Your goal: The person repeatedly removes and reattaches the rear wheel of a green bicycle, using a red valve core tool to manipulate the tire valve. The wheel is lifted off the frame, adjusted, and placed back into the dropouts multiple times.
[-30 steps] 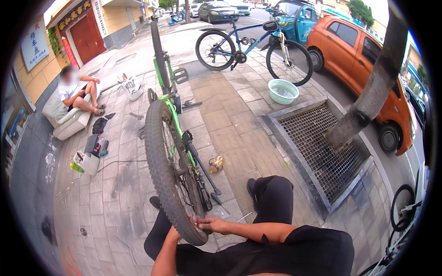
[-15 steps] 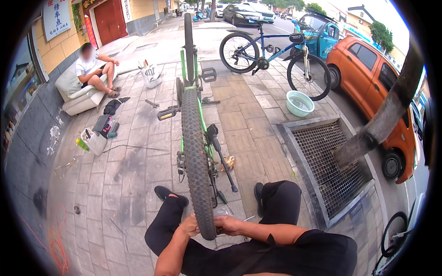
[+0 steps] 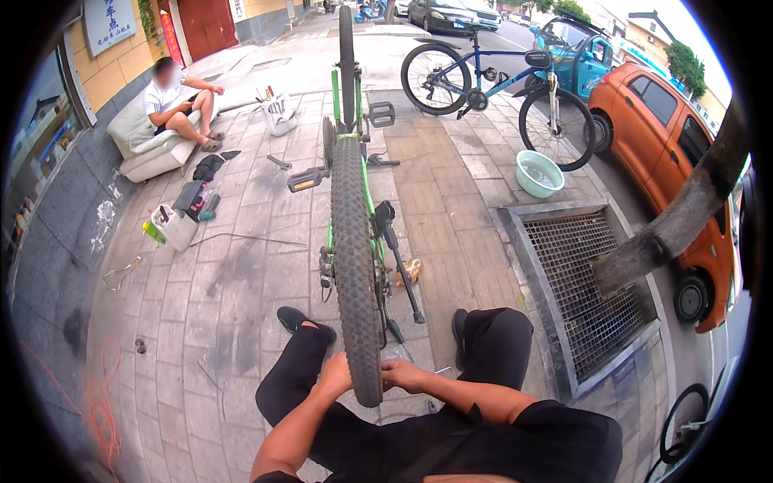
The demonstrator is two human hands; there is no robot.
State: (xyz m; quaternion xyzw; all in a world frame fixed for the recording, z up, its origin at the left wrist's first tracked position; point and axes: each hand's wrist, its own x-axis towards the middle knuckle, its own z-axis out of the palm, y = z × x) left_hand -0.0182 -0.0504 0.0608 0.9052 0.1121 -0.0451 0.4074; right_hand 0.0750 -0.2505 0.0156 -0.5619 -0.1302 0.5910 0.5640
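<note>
Left hand (image 3: pixel 336 375) presses against the left side of the knobby tyre (image 3: pixel 355 266), fingers curled on it; right hand (image 3: pixel 400 373) grips the right side, fingers wrapped; the green bicycle (image 3: pixel 351 137) stands upside-down on the paving (image 3: pixel 241 274), directly ahead between the knees.

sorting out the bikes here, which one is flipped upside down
The green bike with the knobby tyre held by both hands; the blue bike stands upright by the cars.
</note>
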